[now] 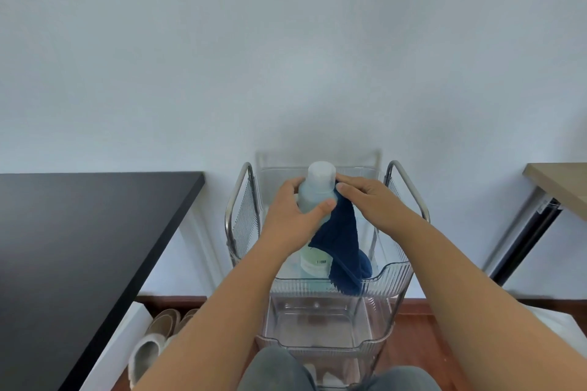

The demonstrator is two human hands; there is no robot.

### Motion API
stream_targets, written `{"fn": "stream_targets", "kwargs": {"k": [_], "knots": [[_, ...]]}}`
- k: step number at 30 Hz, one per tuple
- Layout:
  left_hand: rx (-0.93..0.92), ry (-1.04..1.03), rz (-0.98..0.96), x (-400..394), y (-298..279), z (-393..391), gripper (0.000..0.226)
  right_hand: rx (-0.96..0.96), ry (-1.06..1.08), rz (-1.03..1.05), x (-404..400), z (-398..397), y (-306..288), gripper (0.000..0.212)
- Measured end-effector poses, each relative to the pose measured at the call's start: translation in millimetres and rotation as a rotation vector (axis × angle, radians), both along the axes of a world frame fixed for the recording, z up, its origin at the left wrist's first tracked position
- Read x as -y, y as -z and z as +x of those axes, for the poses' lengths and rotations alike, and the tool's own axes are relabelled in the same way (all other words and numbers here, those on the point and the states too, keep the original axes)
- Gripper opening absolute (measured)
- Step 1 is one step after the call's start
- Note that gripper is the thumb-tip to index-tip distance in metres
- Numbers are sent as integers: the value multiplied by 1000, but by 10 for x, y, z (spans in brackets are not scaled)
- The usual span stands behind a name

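Note:
A pale blue translucent bottle (316,197) with a white cap stands upright over the top tier of a clear plastic trolley (390,276). My left hand (290,216) grips the bottle's body, thumb across its front. My right hand (365,200) pinches a dark blue cloth (341,241) against the bottle's right shoulder. The cloth hangs down over the bottle's lower right side and reaches the trolley's front rim. The bottle's label shows low down, below my left hand.
The trolley has metal side handles (236,209) and a lower clear tier (317,324). A black table (79,247) stands at the left, a wooden-topped table (562,187) at the right. Slippers (152,346) lie on the floor at lower left. My knees (279,371) are at the bottom.

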State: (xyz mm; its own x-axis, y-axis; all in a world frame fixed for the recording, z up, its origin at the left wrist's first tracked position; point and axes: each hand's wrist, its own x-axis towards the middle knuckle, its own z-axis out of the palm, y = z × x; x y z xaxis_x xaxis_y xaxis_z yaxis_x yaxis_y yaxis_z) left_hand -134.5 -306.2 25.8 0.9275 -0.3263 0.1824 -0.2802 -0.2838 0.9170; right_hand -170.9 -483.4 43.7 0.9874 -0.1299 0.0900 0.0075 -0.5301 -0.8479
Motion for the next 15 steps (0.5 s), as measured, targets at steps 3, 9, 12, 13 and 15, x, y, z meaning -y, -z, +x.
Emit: {"fn": "stream_targets", "kwargs": {"k": [3, 9, 12, 13, 15], "knots": [[-73, 129, -12, -113, -24, 148, 60, 32, -6, -38, -7, -25, 6, 31], [-189, 428, 23, -336, -140, 418, 57, 58, -44, -40, -46, -50, -4, 34], [-230, 487, 27, -380, -227, 422, 60, 94, -85, 59, -97, -94, -8, 34], [-240, 481, 30, -385, -234, 387, 62, 97, -76, 62, -113, -106, 0, 34], [-249, 424, 27, -347, -189, 259, 62, 113, -56, 52, -134, -117, 31, 35]]}}
